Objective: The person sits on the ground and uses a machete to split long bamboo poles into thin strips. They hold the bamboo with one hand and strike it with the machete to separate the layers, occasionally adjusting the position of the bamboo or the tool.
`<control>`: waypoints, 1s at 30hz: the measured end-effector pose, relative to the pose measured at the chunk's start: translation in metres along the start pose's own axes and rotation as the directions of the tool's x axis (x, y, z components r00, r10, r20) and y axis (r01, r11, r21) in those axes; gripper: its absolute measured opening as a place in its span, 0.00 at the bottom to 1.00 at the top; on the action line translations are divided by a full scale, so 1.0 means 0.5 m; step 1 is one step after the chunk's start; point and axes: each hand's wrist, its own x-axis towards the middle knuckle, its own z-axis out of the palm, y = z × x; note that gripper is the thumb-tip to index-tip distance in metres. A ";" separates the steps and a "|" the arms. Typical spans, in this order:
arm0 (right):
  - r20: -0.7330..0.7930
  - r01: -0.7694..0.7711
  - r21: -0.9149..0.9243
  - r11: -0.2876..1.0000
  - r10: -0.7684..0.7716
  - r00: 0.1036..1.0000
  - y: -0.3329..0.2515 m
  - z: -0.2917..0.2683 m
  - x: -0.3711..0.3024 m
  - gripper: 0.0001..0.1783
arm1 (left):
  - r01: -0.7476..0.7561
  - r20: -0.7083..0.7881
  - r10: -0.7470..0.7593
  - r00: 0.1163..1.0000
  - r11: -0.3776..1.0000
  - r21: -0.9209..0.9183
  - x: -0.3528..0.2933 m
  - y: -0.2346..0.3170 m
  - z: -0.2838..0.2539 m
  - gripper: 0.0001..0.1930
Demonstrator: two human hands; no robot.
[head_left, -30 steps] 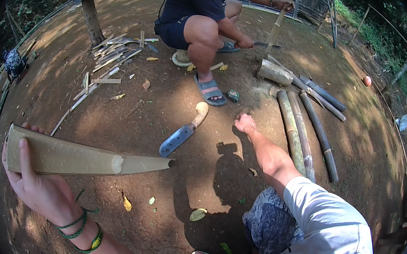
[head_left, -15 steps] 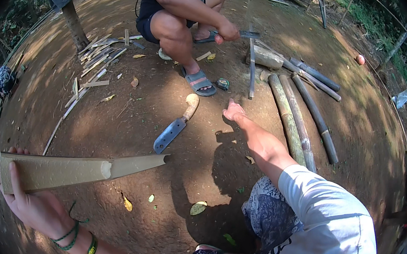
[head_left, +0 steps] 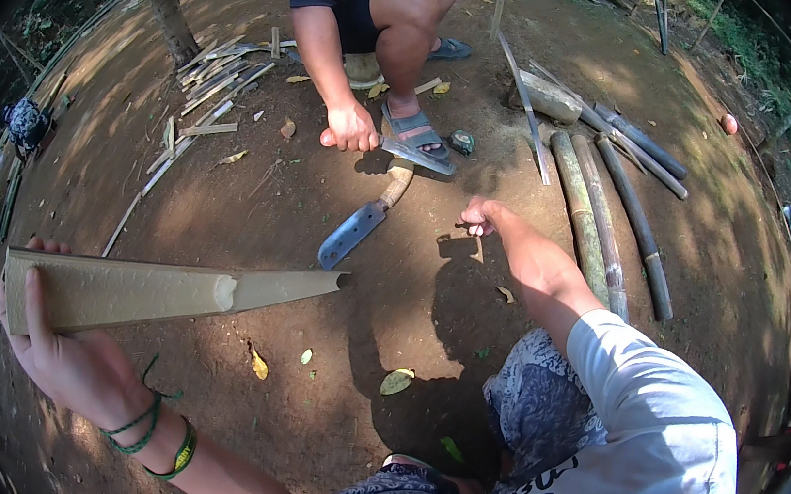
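Observation:
My left hand (head_left: 71, 352) grips the wide end of a split bamboo piece (head_left: 137, 286), thumb across its pale inner face. The piece lies level above the ground, a node near its middle, its narrower end to the right. My right hand (head_left: 481, 216) is stretched forward over the soil, fingers curled, with nothing seen in it. Between the hands and farther off, a broad-bladed chopping knife (head_left: 351, 235) with a curved wooden handle lies on the ground. Just beyond it, a co-worker's hand (head_left: 353, 127) holds another knife (head_left: 419, 156), its blade in front of their sandal.
The co-worker squats ahead, beside a long bamboo strip (head_left: 526, 105) standing on end. Several bamboo poles (head_left: 582, 216) lie at the right near a short log (head_left: 549, 98). Split strips (head_left: 220, 77) are heaped at the far left by a wooden post (head_left: 172, 24).
The co-worker's knife hand has come down and left from the upright strip toward the chopping knife. My right hand's pointing finger has curled in. The view has shifted slightly.

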 end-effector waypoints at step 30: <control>-0.234 0.666 -0.415 0.620 -0.780 0.581 -0.321 0.260 0.024 0.15 | -0.338 0.007 0.414 0.910 0.733 0.591 -0.004 0.018 -0.028 0.13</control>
